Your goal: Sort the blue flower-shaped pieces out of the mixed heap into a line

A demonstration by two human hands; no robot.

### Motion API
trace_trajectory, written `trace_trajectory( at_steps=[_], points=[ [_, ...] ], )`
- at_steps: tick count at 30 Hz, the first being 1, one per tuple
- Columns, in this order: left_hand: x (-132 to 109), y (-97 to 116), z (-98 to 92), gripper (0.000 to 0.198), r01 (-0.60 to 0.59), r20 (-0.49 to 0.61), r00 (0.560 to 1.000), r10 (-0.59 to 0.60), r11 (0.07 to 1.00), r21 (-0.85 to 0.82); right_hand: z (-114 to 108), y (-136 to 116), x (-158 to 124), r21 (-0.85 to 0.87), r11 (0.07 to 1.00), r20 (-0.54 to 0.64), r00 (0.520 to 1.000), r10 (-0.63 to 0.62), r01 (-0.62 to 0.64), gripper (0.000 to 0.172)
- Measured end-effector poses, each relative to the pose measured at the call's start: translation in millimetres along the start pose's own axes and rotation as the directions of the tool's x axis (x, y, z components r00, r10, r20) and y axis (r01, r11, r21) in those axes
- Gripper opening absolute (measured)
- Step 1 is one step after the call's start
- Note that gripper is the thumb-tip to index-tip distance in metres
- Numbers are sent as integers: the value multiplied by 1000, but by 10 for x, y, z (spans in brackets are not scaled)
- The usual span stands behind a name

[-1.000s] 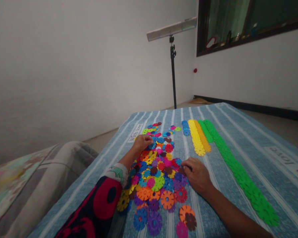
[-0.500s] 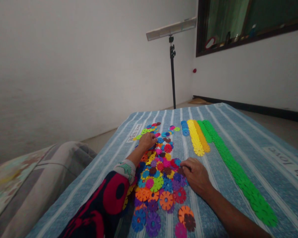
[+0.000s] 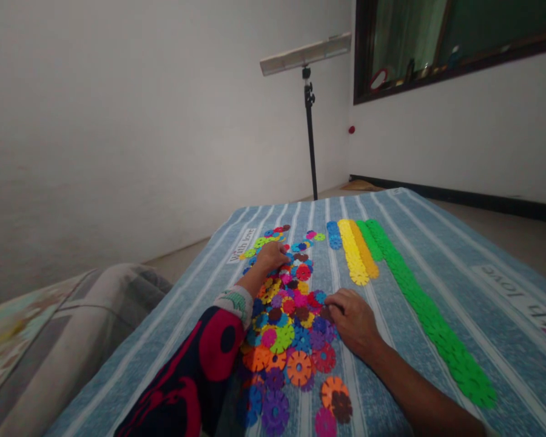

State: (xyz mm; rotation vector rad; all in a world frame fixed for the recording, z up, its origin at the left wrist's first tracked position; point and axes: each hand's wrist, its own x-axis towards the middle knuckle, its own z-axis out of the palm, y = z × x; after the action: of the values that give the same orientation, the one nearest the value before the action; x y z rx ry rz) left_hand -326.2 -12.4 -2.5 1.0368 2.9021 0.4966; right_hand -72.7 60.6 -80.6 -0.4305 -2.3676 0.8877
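Note:
A heap of flat, many-coloured flower-shaped plastic discs lies on a blue striped cloth. My left hand reaches to the heap's far end, fingers curled down onto discs there. My right hand rests at the heap's right edge, fingers bent, its tips pinching a dark brown disc. To the right run sorted rows of discs: a short blue row, a yellow row, an orange row and a long green row.
A light bar on a black stand stands beyond the cloth by the white wall. A dark-framed window is at the upper right. A grey cushion or rolled bedding lies to the left.
My left hand has reached farther forward over the heap toward its far end. My right hand has stayed at the heap's right edge. The view has shifted slightly.

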Motion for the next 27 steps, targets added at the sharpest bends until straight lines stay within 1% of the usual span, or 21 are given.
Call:
trace_trajectory(
  at_steps=[4,5,8,10,14,19,23,27],
  points=[
    [21,-32,-61,7,4,-27,1000,-8,990,-140,-9,-30,8,18,1000,-16,1000,6,-6,22],
    [29,-16,-81,7,1,-27,1000,-7,979,-203,-13,-38,9,22,1000,-19,1000,11,-10,22],
    [53,106,-101,8,-4,2,1000,6,905,-426,-26,-63,11,24,999,-16,1000,23,-22,23],
    [70,244,-54,9,-8,29,999,26,864,-503,-36,-78,10,26,999,-13,1000,28,-28,24],
    [135,587,192,13,-32,43,997,61,871,-490,-49,-100,7,21,999,-8,999,33,-33,24],
    [310,943,525,11,-69,-2,997,76,899,-433,-45,-107,12,15,999,-9,999,34,-34,24],
    [425,1101,685,16,-83,-21,996,82,911,-404,-31,-93,23,14,999,-15,999,31,-31,23],
    [451,1179,752,19,-103,-26,995,100,919,-382,-20,-78,26,24,999,-19,1000,21,-20,23]
  ],
)
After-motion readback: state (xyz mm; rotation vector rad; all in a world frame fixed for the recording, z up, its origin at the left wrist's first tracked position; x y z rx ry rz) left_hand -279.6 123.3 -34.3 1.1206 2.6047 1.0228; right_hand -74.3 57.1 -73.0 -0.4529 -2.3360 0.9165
